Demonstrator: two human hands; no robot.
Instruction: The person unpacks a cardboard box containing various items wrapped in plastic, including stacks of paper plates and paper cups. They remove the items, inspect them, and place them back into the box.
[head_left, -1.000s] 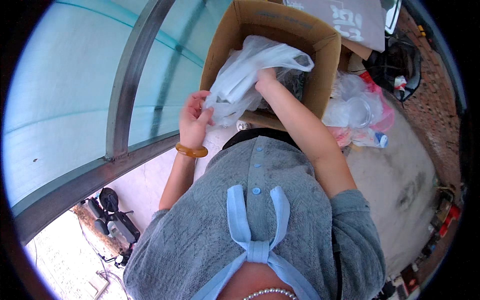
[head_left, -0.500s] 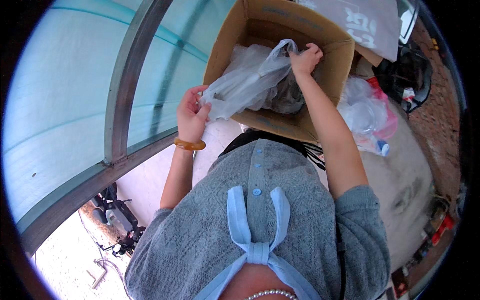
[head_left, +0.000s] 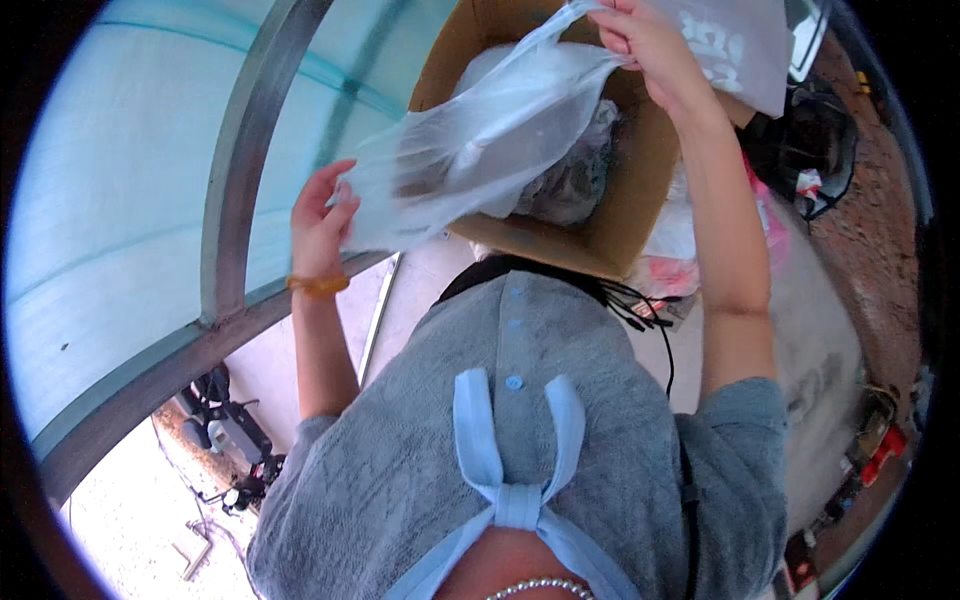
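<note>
A thin, translucent white plastic bag [head_left: 490,130] is stretched out between my two hands, above a cardboard box [head_left: 645,185]. My left hand [head_left: 322,222], with an amber bangle at its wrist, pinches the bag's lower left end, out beyond the box's left side. At the other end, my right hand [head_left: 650,45] grips a bunched upper corner of the bag over the box's far right part. Inside the box lie more crumpled clear plastic bags [head_left: 575,180], partly hidden under the stretched one.
Left of me runs a metal frame [head_left: 235,170] with pale translucent panels. Bagged plastic items [head_left: 672,235] lie right of the box, with black cables [head_left: 640,308] near its front edge. A black bag [head_left: 815,140] and a grey printed bag [head_left: 735,50] are at the far right.
My hands have moved apart, the left one outward to the left, the right one up and farther right. The plastic bag has been lifted and spread wide between them.
</note>
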